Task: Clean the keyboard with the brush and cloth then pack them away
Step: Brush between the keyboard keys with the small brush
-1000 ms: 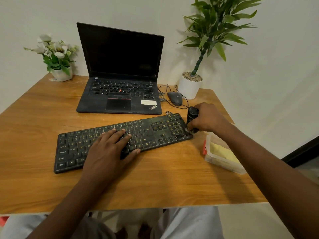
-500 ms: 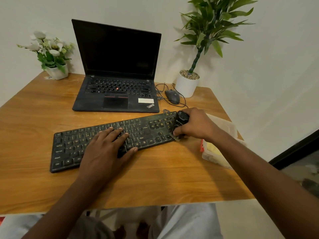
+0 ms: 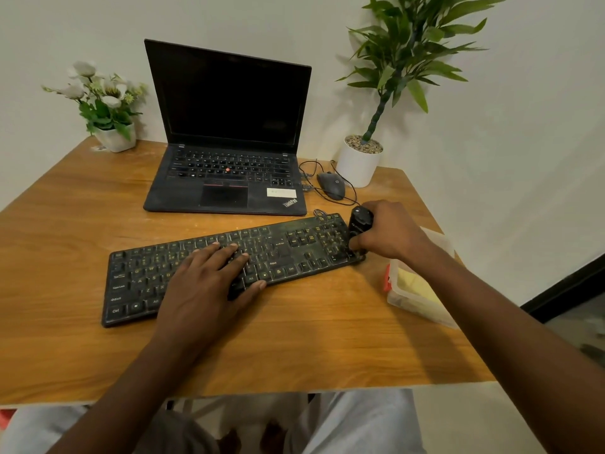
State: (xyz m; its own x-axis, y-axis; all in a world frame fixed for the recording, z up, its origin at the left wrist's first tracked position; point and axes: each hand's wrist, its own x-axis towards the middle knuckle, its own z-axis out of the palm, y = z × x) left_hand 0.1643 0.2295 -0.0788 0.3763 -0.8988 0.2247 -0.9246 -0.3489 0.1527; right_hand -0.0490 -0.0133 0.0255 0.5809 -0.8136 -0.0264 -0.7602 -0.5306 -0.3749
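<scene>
The brush is a short black one w/ a round top. It stands almost straight up at the right end of the keyboard, and its bottom end touches the keys at that front corner. The bristles are too hidden to see well. The right hand is wrapped around the brush from the right side, fingers closed tight on its lower part. The round top sticks out above the hand. The right arm comes in from the bottom right, and the wrist passes over a clear plastic box.

The left hand lies flat on the middle of the keyboard, palm down. Its fingers are spread out on the keys & the thumb points to the right along the front edge. It holds nothing, it just presses on the keys. The left arm comes up from the bottom of the view.

The keyboard is black & looks dusty. It lies a bit slanted on the wooden table, right end farther back. The plastic box sits just right of the keyboard, near the table edge. Inside it shows a yellow cloth. Something red is at the box's left end, can't tell what it is.

Behind the keyboard is an open laptop w/ a dark screen.
</scene>
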